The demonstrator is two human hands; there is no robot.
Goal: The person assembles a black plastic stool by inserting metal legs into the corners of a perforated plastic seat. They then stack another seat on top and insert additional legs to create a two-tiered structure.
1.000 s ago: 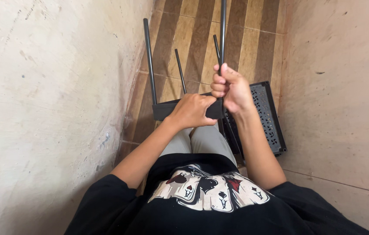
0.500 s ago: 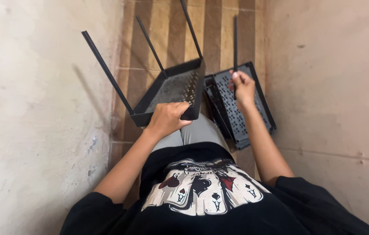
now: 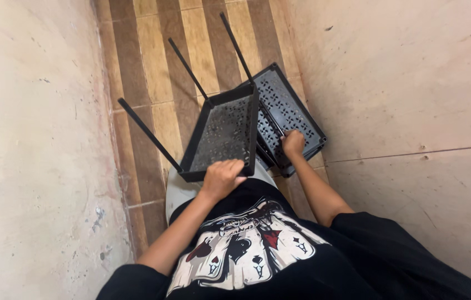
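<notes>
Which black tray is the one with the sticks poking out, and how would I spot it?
Start at the striped tile floor running between the two pale walls. Above it, the left hand grips the near edge of a black perforated tray. Unlike the second tray under the right hand, which lies against the right wall, this one has thin black rods rising from its corners.

A striped brown tiled floor (image 3: 152, 61) runs between two pale, scuffed walls (image 3: 24, 139).

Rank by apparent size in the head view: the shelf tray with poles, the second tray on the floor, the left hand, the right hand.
1. Tray with poles, though nearer the camera.
2. Floor tray, partly hidden, so the order is unsure.
3. Left hand.
4. Right hand, farther away.
</notes>
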